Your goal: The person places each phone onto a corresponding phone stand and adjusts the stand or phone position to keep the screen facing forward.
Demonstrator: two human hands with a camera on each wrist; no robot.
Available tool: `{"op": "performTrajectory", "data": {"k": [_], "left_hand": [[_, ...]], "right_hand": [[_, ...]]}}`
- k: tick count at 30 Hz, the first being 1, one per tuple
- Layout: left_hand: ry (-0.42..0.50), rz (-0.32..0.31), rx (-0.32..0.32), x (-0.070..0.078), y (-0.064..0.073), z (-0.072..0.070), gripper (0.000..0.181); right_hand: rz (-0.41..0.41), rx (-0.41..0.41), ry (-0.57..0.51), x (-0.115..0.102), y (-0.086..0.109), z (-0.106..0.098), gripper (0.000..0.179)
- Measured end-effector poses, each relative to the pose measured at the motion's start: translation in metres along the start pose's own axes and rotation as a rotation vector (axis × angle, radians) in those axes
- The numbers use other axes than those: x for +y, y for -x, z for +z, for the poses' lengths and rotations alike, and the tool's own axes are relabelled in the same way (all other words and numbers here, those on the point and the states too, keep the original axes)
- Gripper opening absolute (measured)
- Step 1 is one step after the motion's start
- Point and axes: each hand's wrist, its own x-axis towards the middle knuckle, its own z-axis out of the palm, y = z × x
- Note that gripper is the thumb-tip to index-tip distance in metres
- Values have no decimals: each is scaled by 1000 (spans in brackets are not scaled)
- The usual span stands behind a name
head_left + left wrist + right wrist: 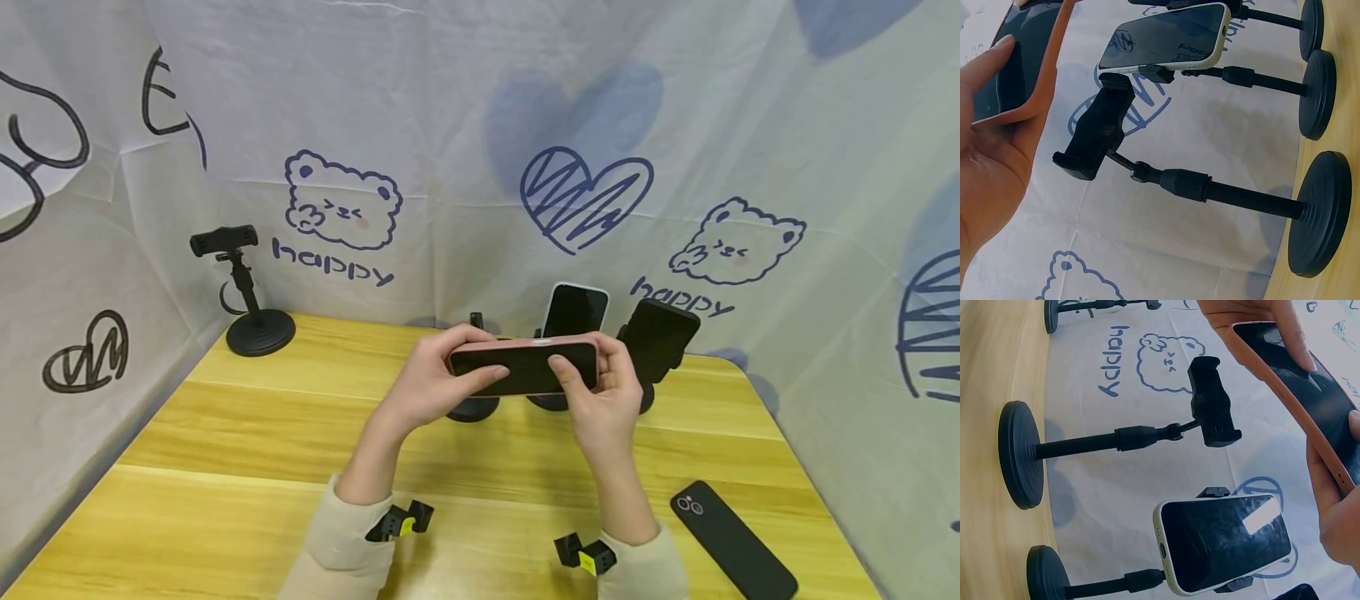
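White cloth (457, 108) printed with hearts, bear faces and the word "happy" hangs behind and at both sides of a wood-grain tabletop (225, 442). Above the middle of that surface, a person holds a pink-cased phone (525, 372) sideways in both hands, its dark screen turned toward the wearer. The left hand (431, 379) grips one end and the right hand (609, 408) the other; on each, the thumb lies on the screen and the other fingers are curled behind the case. Beyond the phone stands a black phone stand (1185, 184), mostly hidden by it in the head view; the left wrist view shows its tilted holder apart from the phone. Just to the right, a second stand carries a white-edged phone (576, 312), and a third bears a black phone (660, 337). Another stand (260, 333) is at the far left corner. Near the right edge, a dark-backed phone (733, 540) lies with its camera lenses up. Small black devices (393, 523) sit at both cuffs.
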Motion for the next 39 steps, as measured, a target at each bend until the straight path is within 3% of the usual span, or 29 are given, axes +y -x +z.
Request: {"op": "performTrajectory", "data": {"k": [7, 14, 23, 30, 34, 39], "left_hand": [[-29, 68, -1, -1, -1, 1, 20], [-142, 162, -10, -3, -1, -1, 20], [-349, 147, -111, 3, 0, -3, 19], [-478, 139, -204, 6, 0, -2, 18], [-497, 119, -240, 7, 1, -2, 17], [-461, 80, -228, 6, 1, -2, 18]], "right_hand": [[21, -38, -40, 2, -1, -5, 36], [69, -192, 59, -2, -6, -17, 28], [148, -441, 394, -11, -10, -36, 21], [141, -624, 540, -14, -12, -35, 17], [121, -659, 597, -15, -12, -32, 16], [51, -611, 602, -15, -11, -30, 15]]}}
